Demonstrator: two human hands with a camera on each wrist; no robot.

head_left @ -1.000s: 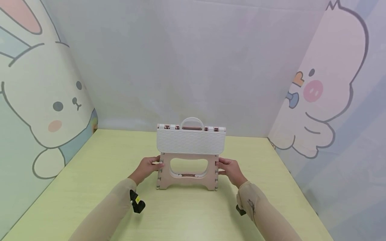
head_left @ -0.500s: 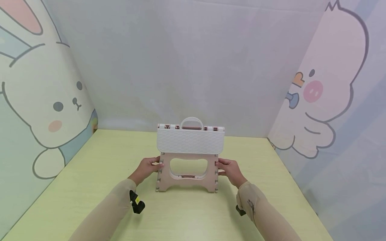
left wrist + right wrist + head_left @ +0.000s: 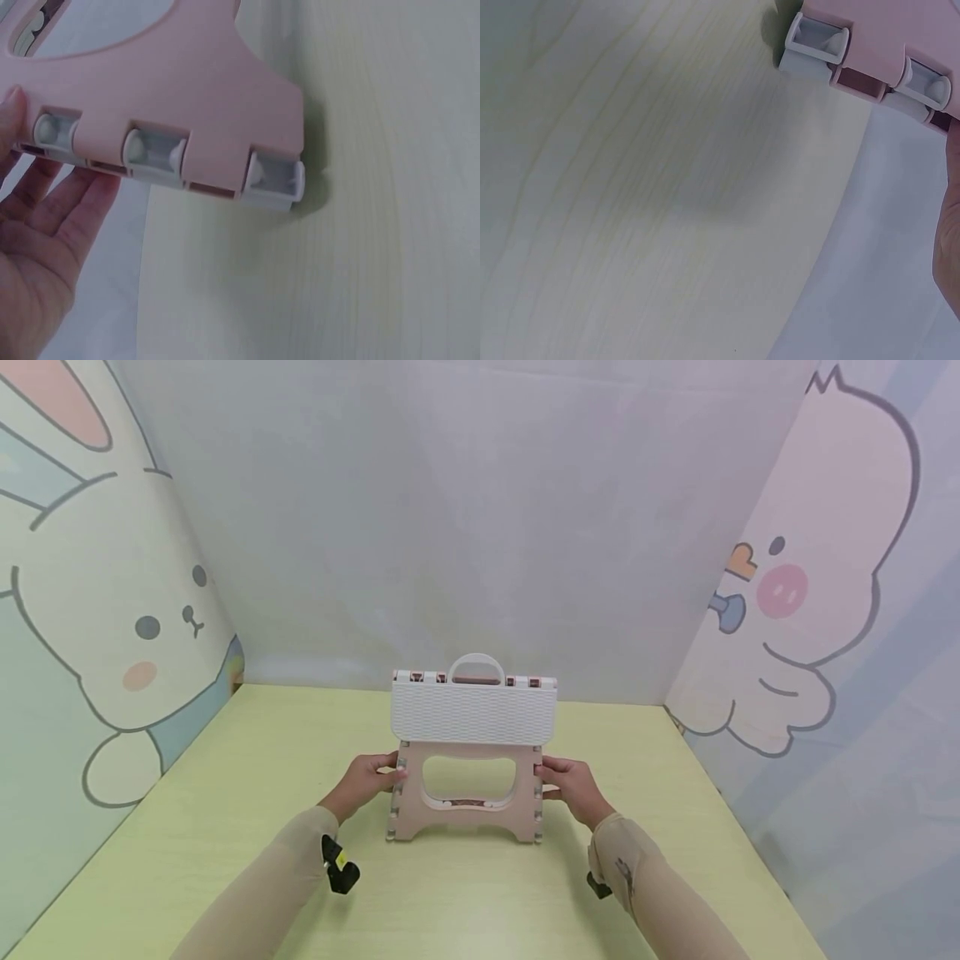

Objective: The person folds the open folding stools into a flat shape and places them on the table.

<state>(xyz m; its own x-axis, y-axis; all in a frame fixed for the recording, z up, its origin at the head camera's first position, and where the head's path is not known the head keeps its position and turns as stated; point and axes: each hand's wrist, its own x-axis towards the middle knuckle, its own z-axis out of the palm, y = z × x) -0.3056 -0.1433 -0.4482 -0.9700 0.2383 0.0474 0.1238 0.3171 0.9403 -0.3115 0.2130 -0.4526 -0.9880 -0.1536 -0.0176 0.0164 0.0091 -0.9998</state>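
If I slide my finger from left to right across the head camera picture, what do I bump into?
Bunny picture on the left wall → left hand → folded pink-and-white plastic step stool → right hand → pink-cheeked chick picture on the right wall.

The right wrist view's edge cuts off nearly all of the right hand (image 3: 951,217).
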